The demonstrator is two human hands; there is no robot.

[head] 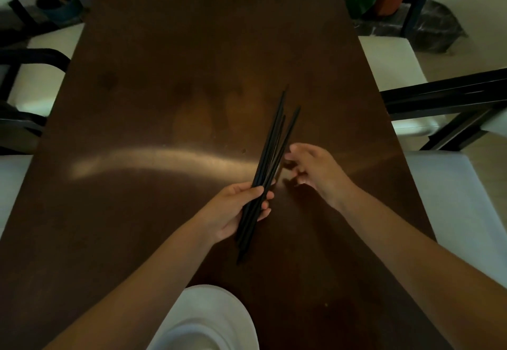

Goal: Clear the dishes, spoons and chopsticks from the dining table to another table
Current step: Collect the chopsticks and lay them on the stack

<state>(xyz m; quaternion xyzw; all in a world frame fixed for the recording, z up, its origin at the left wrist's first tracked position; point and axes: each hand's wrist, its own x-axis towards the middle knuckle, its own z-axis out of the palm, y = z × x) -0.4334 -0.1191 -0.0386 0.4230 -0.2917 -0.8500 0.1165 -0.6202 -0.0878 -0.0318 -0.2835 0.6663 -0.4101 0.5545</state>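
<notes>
My left hand [236, 209] grips a bundle of several black chopsticks [271, 152] near their thick ends, with the tips fanned out and pointing away and to the right above the dark brown dining table [164, 75]. Just right of the bundle, my right hand [312, 168] hovers with its fingers apart and curled toward the sticks, holding nothing. A white dish [208, 319] sits at the table's near edge, partly between my forearms.
White-cushioned chairs with black frames [439, 97] stand along both long sides of the table. Potted plants [57, 1] sit on the floor beyond the far corners. Light glares in a band across the tabletop.
</notes>
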